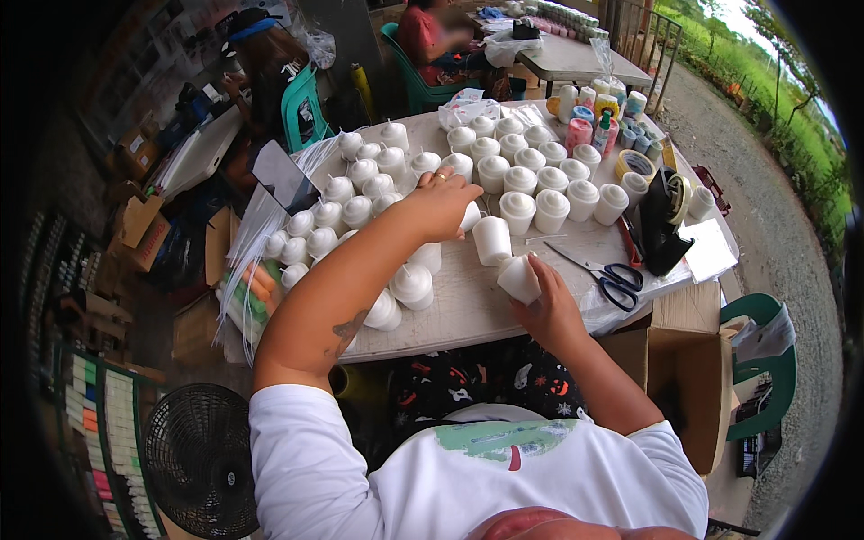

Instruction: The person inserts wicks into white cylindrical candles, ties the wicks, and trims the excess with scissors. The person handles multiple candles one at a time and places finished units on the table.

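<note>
1. White wax everywhere: dozens of small white candles [373,187] with short wicks crowded the pale table [468,306], left cluster and far cluster both.
2. I watched the right hand [546,306] at the near edge of the table, fingers curled around one white candle [519,278], tipped on its side, its flat base facing up and left.
3. Just beyond that one, a second upright candle [491,240] stood alone, near the held one but apart from it.
4. I saw the left hand [441,203] reached out over the middle of the table, fingers bent down onto a candle [470,216] at the edge of the left cluster; a ring showed on one finger. Whether it truly gripped that candle, I could not tell.
5. Blue-handled scissors [605,274] lay flat to the right of the right hand, blades pointing left.
6. A black tape dispenser [663,225] stood further right, with a roll of tan tape [635,165] behind it.
7. Clear plastic sleeves [245,261] fanned off the left edge of the table.
8. A cardboard box [688,382] sat open below the right corner, and a black fan [200,459] stood low on the left.
</note>
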Demonstrator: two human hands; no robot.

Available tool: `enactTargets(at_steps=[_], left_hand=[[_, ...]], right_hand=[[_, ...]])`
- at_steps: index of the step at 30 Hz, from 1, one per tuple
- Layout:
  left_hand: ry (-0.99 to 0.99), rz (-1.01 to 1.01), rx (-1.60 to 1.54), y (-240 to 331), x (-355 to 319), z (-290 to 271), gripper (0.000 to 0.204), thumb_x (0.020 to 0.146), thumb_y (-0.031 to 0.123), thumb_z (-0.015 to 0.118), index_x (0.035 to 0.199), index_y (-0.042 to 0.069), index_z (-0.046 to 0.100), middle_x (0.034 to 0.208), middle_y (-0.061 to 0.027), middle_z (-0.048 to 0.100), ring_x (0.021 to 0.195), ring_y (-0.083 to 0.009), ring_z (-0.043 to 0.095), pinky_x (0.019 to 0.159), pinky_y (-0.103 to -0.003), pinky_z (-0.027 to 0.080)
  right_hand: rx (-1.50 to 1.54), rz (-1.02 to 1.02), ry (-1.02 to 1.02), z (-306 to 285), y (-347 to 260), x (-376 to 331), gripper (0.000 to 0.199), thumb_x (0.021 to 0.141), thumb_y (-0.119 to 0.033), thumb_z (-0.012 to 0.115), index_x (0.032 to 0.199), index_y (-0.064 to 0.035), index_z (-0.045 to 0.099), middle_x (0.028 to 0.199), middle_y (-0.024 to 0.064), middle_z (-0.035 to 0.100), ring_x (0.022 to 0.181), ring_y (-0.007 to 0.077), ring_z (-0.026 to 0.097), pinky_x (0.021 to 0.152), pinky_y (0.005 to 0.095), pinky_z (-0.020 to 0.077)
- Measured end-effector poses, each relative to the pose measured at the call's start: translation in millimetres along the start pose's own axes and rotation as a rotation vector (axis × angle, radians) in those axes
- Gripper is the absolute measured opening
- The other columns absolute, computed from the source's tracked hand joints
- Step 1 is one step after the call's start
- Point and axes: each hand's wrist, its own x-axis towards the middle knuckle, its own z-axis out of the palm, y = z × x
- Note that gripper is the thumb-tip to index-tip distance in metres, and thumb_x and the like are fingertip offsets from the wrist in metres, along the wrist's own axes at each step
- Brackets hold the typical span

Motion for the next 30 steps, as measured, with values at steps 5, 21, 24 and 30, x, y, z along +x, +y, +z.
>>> enactTargets(at_steps=[5, 21, 24, 30], left_hand=[[0.011, 0.041, 0.047, 55, -30, 15, 0.084, 0.070, 0.013, 0.079, 0.142, 0.017, 0.036, 0.143, -0.0142, 0.036, 0.139, -0.0383, 0.025, 0.112, -0.049, 0.025], [0.551, 0.129, -0.280, 120, -59, 110, 0.064, 0.075, 0.020, 0.075, 0.133, 0.024, 0.048, 0.148, -0.0152, 0.026, 0.136, -0.0415, 0.025, 0.111, -0.052, 0.024], [0.648, 0.155, -0.522, 106, -50, 124, 0.055, 0.073, 0.018, 0.078, 0.122, 0.022, 0.055, 0.145, -0.0152, 0.030, 0.133, -0.0414, 0.032, 0.108, -0.050, 0.031], [0.689, 0.232, -0.568, 100, -63, 127, 0.052, 0.070, 0.010, 0.079, 0.117, 0.019, 0.057, 0.141, -0.0155, 0.034, 0.126, -0.0386, 0.040, 0.104, -0.049, 0.036]], right_hand=[[0.064, 0.064, 0.042, -2, 1, -14, 0.088, 0.069, -0.011, 0.079, 0.141, -0.0047, 0.029, 0.134, 0.0230, 0.041, 0.122, 0.0403, 0.046, 0.099, 0.0445, 0.0437], [-0.309, -0.148, 0.140, -10, 10, -35, 0.007, 0.080, -0.013, 0.067, 0.087, -0.0104, 0.065, 0.084, 0.0046, 0.060, 0.086, 0.0238, 0.057, 0.081, 0.0396, 0.0354], [-0.147, -0.144, 0.082, -21, -2, -35, 0.007, 0.079, -0.009, 0.068, 0.086, -0.0112, 0.065, 0.082, 0.0042, 0.060, 0.084, 0.0234, 0.058, 0.078, 0.0370, 0.0363], [0.037, -0.166, -0.016, -38, -12, -50, 0.011, 0.077, -0.005, 0.070, 0.084, -0.0114, 0.065, 0.078, 0.0029, 0.059, 0.080, 0.0235, 0.057, 0.075, 0.0352, 0.0371]])
